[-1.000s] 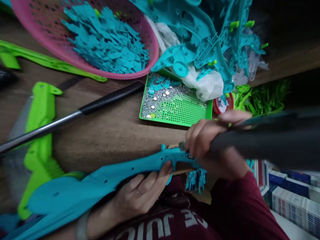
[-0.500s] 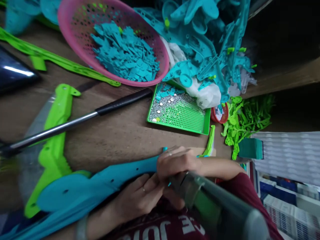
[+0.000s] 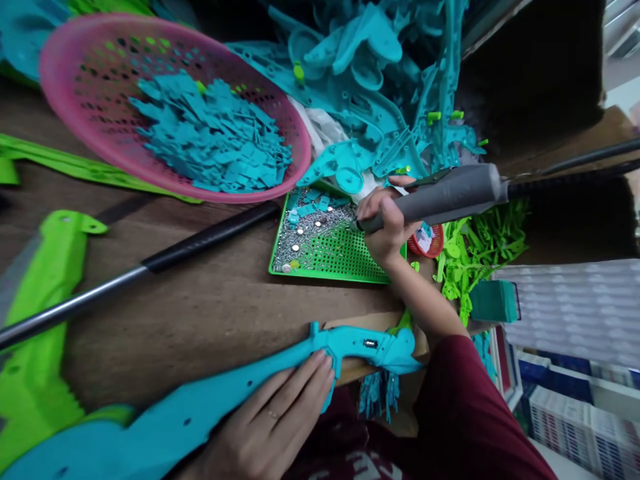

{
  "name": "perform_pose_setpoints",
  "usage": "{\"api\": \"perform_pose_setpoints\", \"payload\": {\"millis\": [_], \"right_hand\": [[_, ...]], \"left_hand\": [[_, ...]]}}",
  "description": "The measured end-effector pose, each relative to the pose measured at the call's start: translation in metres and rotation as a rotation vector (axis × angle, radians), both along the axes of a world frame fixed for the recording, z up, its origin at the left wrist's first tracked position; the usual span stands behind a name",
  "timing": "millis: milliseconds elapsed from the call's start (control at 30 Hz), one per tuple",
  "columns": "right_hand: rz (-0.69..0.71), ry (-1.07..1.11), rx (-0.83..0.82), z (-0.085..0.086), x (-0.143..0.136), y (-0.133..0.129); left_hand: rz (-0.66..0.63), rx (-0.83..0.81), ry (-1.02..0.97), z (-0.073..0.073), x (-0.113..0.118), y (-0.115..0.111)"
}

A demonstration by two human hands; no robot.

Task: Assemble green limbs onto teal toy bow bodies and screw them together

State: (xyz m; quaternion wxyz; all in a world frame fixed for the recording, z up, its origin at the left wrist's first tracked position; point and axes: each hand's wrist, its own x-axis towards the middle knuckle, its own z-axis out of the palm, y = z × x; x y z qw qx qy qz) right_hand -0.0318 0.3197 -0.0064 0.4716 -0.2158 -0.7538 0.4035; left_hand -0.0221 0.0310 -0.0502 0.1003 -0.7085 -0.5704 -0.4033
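My right hand point(image 3: 384, 230) is closed around a grey electric screwdriver point(image 3: 447, 197), whose tip points down-left at the screws point(image 3: 325, 220) in a perforated green tray point(image 3: 333, 275). A long turquoise plastic toy part point(image 3: 193, 410) lies along the table's near edge, with a small metal piece in its right end. Over the middle of that part lies my left hand point(image 3: 283, 420), fingers stretched across it side by side and a ring on one. Its thumb is hidden.
A pink basket point(image 3: 300, 157) holds turquoise pieces. A black-handled metal rod point(image 3: 210, 237) and green plastic parts point(image 3: 55, 287) lie at left. Turquoise mouldings point(image 3: 370, 100) are heaped behind the tray. A small red basket point(image 3: 434, 247) stands beside more green parts point(image 3: 463, 250).
My right hand has carried the screwdriver from the toy part up to the screw tray. My left hand has stayed on the part, now uncovered at its right end. The view has shifted.
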Motion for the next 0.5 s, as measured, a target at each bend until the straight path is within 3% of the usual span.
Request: {"api": "perform_pose_setpoints", "payload": {"millis": [167, 367, 433, 500], "right_hand": [[0.041, 0.06, -0.099, -0.003, 0.007, -0.001], [-0.073, 0.04, -0.145, -0.008, -0.005, 0.004], [-0.06, 0.017, -0.1, 0.004, -0.005, 0.001], [-0.009, 0.011, -0.032, 0.029, 0.006, -0.012]], "left_hand": [[-0.025, -0.034, -0.011, 0.002, -0.001, -0.001], [0.023, -0.007, -0.009, -0.003, 0.003, 0.0], [0.054, 0.003, -0.012, -0.005, 0.004, 0.001], [0.065, 0.008, 0.002, -0.007, 0.005, 0.001]]}}
